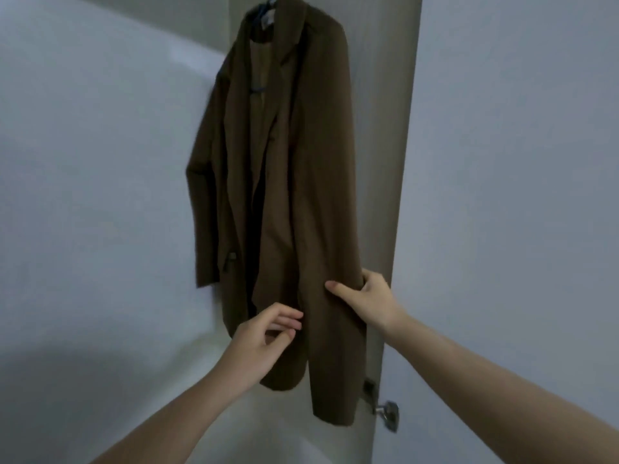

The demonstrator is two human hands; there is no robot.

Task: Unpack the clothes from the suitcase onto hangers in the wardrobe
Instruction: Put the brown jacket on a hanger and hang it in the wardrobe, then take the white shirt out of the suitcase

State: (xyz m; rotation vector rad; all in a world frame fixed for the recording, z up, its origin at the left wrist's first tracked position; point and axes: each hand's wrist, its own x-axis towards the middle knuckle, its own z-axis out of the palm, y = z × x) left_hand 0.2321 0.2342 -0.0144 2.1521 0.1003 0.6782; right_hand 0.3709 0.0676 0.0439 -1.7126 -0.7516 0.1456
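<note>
The right hand (365, 298) pinches the lower right edge of the brown coat (301, 182), thumb laid across the front of the cloth and fingers tucked behind the hem side. Just left of that grip and slightly lower, the left hand (264, 339) hovers at the front panel with fingers loosely curled, holding nothing; whether its fingertips touch the cloth cannot be told.

The step in hand looks like straightening the hung coat. It would go best with the pinch kept light and the pull made straight down, so the shoulders stay seated on the hanger (268, 6), while the free hand smooths the open front panels flat.

The cloth is matte, soft and fairly heavy, falling in long vertical folds. Above the grip the lapels fold open; far above, a blue hanger shows at the collar. Below and right of the grip a metal door handle (388, 413) juts from a pale door (502, 195).
</note>
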